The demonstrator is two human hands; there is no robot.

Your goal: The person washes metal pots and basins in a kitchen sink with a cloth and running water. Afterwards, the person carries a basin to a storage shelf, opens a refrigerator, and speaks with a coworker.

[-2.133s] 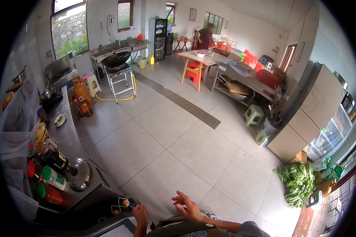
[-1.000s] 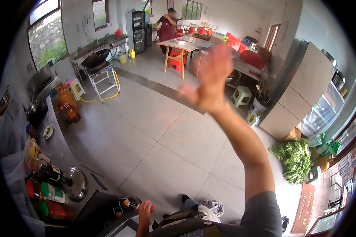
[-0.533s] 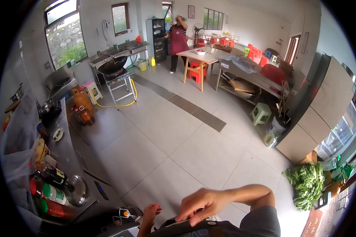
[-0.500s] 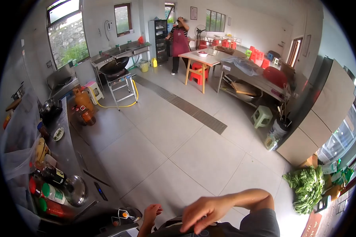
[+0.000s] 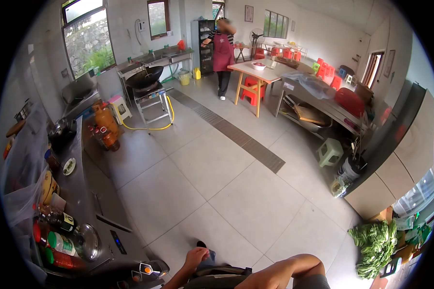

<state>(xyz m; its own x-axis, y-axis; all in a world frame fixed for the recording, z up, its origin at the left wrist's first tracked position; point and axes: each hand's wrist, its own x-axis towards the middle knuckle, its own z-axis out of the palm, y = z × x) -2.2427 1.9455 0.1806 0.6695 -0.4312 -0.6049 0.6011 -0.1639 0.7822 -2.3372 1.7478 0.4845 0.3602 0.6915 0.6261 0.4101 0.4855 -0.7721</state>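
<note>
My left hand (image 5: 196, 257) is at the bottom centre, in front of my body, its fingers curled in; what they hold, if anything, is hidden. A dark shoe tip shows just beyond it. At the bottom edge, my right hand (image 5: 259, 280) lies close against my body below a bent forearm, its fingers cut off by the frame. Bottles with orange caps (image 5: 147, 269) stand left of my left hand. On the steel counter (image 5: 84, 192) are a round metal lid (image 5: 88, 242), jars with red and green lids (image 5: 62, 243), and a small plate of greens (image 5: 69, 166).
A person in a maroon apron (image 5: 222, 50) stands beside a wooden table (image 5: 258, 72) holding a bowl. A wok (image 5: 144, 78) rests on a burner stand at left, near an orange gas cylinder (image 5: 105, 118). Leafy greens (image 5: 375, 245), a pale green stool (image 5: 330, 152) and a cabinet are right.
My right hand, raised earlier, has come down to the bottom edge. My left hand has moved slightly right. The person in the apron has come nearer the table. The view has shifted.
</note>
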